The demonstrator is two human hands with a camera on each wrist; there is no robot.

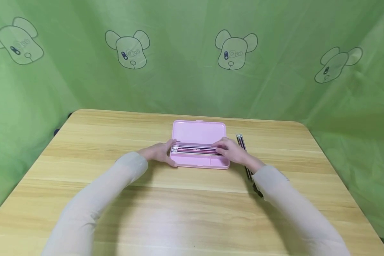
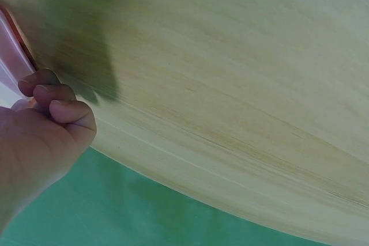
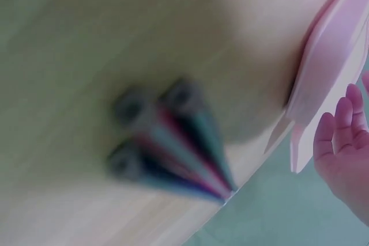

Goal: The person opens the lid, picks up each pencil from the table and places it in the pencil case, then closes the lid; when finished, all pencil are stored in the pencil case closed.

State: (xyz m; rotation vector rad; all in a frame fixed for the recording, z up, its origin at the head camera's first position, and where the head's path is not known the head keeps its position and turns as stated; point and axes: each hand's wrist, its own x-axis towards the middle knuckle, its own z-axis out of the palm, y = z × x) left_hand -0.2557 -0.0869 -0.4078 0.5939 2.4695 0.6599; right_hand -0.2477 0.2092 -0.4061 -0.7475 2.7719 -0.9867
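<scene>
I see the pink case (image 1: 198, 132) lying open on the bench (image 1: 179, 206). My left hand (image 1: 159, 152) grips the case's left end; my right hand (image 1: 232, 151) reaches over pencils (image 1: 193, 149) inside it, whether pinching I cannot tell. Loose pencils (image 1: 241, 141) lie right of the case.

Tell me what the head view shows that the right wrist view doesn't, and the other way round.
Only the head view shows the left hand at the left end of the pink case, the pencils inside it, and the bear faces on the green cloth. Only the right wrist view gives an end-on look, blurred, at three loose pencils and the palm side of the right hand. Both share the right hand, pink case, loose pencils, table and green cloth.
</scene>
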